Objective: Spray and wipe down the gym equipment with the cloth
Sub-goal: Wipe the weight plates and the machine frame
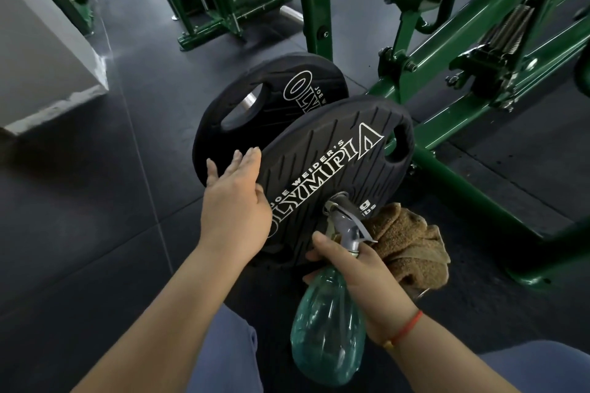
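- Black rubber floor [95, 233]: carries everything.
- Green machine frame [463, 112]: to your right; its base rail runs close behind the plates.
- Pale block [41, 57]: far left, well apart.
- Front weight plate [335, 163]: upright and tilted, covering part of the rear weight plate [271, 89].
- Spray bottle [325, 322]: teal, nozzle at the front plate's hub.
- Cloth [412, 242]: brown, bunched just behind your right hand.
- Hands: left hand [236, 201] flat, fingers straight, on the front plate's left edge; right hand [360, 271] curled round the bottle neck.

Lighting: dim, cool, diffuse; brightest on pale block [41, 51] at upper left. Soft sheen on dark floor [95, 217]. Shadows faint. Wide-angle bowing at edges. Top-left corner hazy; weight plate [335, 169] lettering crisp.
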`<state>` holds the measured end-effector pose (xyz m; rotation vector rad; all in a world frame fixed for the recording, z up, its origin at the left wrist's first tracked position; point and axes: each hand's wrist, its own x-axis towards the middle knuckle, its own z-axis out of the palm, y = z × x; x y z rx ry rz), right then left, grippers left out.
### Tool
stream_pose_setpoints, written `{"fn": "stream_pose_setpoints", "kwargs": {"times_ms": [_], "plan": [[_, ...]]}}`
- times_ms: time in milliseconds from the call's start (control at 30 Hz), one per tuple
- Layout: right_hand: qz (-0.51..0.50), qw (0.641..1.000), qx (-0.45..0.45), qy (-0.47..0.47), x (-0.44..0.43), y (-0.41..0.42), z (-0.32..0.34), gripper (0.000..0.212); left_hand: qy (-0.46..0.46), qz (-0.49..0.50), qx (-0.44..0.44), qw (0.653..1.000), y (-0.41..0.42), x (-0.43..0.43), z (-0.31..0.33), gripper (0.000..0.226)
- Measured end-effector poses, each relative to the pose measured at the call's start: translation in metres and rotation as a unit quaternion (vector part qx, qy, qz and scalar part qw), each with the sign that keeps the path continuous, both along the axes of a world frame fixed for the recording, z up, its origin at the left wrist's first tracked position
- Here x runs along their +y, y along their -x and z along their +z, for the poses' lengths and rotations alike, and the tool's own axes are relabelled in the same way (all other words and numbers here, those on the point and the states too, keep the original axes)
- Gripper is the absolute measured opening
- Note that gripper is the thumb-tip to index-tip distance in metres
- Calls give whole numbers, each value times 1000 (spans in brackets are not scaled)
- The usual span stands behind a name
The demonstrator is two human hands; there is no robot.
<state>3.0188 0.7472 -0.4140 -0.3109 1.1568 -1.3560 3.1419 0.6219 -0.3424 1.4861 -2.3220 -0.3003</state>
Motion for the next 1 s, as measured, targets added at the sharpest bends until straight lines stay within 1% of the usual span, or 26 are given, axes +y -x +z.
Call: {"fn": "stream_pose_setpoints", "kwargs": {"times_ms": [167, 267, 300, 400, 433, 467, 500, 600, 667, 767, 800, 867, 933, 1000], "plan": [[-44, 999, 24, -15, 4, 10, -1, 59, 45, -2, -13, 999, 16, 0, -2, 52], [-90, 996, 8, -19, 5, 14, 2, 48, 88, -15, -6, 996, 27, -7, -5, 44], [-105, 994, 8, -26, 5, 14, 3, 54, 99, -21, 2, 995, 30, -11, -6, 41], [-141, 989, 28, -34, 7, 13, 7, 97, 106, -56, 41, 992, 37, -20, -5, 38], [-147, 988, 29, -33, 8, 13, 7, 104, 95, -65, 53, 992, 38, -22, -2, 38], [-154, 987, 30, -33, 10, 15, 8, 105, 84, -73, 63, 992, 42, -23, 3, 39], [-157, 987, 29, -31, 11, 16, 10, 98, 77, -77, 66, 992, 45, -25, 7, 39], [-129, 991, 9, -17, 16, 22, 10, 61, 74, -88, 42, 993, 63, -29, 18, 42], [-91, 996, -9, -10, 18, 20, 11, 49, 72, -102, 13, 992, 75, -34, 25, 43], [-48, 998, -26, -18, 17, 13, 12, 42, 31, -158, -47, 986, 89, -48, 37, 50], [-33, 999, -32, -26, 16, 10, 12, 41, -4, -181, -53, 982, 91, -54, 41, 55], [-11, 999, -29, -37, 14, 5, 10, 39, -82, -210, -30, 974, 86, -62, 51, 67], [1, 998, -23, -56, 12, 0, 6, 39, -111, -178, -4, 978, 63, -67, 51, 75], [16, 998, -10, -66, 10, -4, 1, 41, -121, -85, -14, 989, 26, -63, 37, 82]]}}
